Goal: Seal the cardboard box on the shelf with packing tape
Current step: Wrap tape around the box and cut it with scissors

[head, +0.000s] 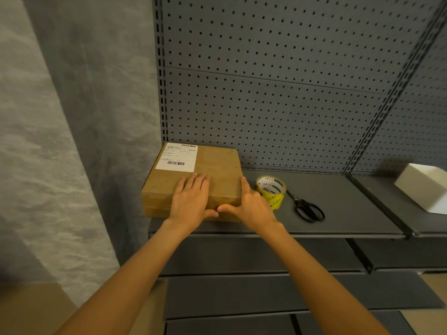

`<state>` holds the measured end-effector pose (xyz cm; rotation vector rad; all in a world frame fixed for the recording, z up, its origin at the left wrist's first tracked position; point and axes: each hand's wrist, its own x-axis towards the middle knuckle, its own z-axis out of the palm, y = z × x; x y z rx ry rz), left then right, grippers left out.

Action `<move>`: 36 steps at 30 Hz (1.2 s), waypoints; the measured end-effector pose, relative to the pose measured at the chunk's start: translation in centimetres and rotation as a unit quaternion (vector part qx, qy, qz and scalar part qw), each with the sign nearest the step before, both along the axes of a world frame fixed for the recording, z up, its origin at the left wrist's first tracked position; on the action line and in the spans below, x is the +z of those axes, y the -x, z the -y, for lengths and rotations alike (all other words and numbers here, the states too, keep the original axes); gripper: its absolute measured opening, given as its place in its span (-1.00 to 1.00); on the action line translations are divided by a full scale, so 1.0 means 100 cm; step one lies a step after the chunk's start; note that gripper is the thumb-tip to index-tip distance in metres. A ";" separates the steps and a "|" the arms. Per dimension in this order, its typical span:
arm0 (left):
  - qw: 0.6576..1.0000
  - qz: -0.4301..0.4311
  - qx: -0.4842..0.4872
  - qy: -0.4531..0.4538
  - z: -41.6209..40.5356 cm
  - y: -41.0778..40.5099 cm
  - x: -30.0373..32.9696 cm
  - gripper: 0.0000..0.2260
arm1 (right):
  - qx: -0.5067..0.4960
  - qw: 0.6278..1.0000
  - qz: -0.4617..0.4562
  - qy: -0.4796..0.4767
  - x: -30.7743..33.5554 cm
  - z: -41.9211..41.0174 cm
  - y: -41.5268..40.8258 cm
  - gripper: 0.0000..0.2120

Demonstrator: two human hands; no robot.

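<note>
1. Two bare hands are laid on a cardboard box (193,180), which is set flat at the left end of a grey metal shelf (338,213), its back edge against the pegboard panel (278,93).
2. A white shipping label (177,156) is seen on the box's back left corner.
3. The left hand (193,201) is pressed palm-down on the box top near the front edge, fingers straight and together, with nothing held.
4. The right hand (249,206) is placed against the box's front right corner, fingers straight along the right side and the thumb stretched across the front face; nothing is gripped.
5. A roll of packing tape (272,192) with yellow print is found just beside the right hand.
6. Black scissors (306,206) are laid closed right of the roll.
7. A white box (425,187) is seen on the neighbouring shelf at the far right.
</note>
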<state>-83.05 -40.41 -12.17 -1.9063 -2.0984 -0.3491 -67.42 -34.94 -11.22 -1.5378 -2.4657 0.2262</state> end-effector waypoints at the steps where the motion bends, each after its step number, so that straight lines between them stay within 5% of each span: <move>1: 1.000 0.002 0.001 -0.001 0.000 0.000 0.000 -0.13 | 0.000 1.000 -0.007 0.015 0.002 -0.001 0.000 0.10; 20: 1.000 0.015 0.001 0.014 -0.001 -0.001 0.004 -0.14 | 0.164 0.986 -0.020 0.036 0.008 -0.017 -0.026 -0.34; 25: 1.000 0.018 0.001 0.025 -0.002 -0.001 0.005 -0.13 | 0.143 0.985 -0.057 -0.076 -0.007 -0.005 -0.027 -0.45; 36: 0.996 0.062 -0.039 0.043 -0.010 -0.011 0.020 -0.21 | 0.164 0.981 -0.102 -0.023 -0.002 -0.011 -0.030 -0.41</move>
